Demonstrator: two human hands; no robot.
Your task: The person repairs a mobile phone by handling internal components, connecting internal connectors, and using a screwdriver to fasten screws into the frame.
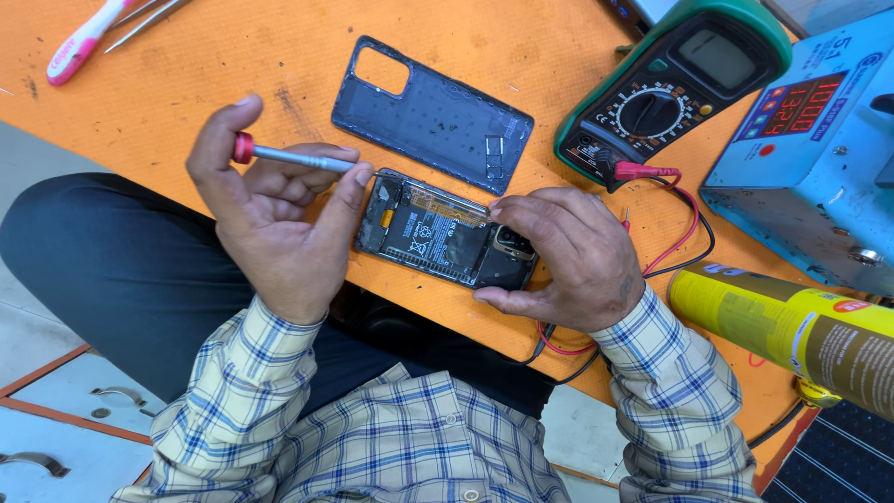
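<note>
An opened phone (438, 237) lies on the orange mat (233, 56) with its back removed, battery and circuit board exposed. My left hand (270, 210) holds a thin screwdriver (293, 156) with a red cap; one finger rests on the cap and the tip points at the phone's upper left corner. The phone's right end, by the camera module, is pinned under the fingers of my right hand (568, 256). Just beyond the phone lies its detached dark back cover (433, 116), inner side up.
A green multimeter (670, 84) with red and black leads sits at the upper right, next to a blue power supply (810, 140) with a red display. A yellow spray can (792, 326) lies at right. A pink-handled tool and tweezers (88, 37) lie at the upper left.
</note>
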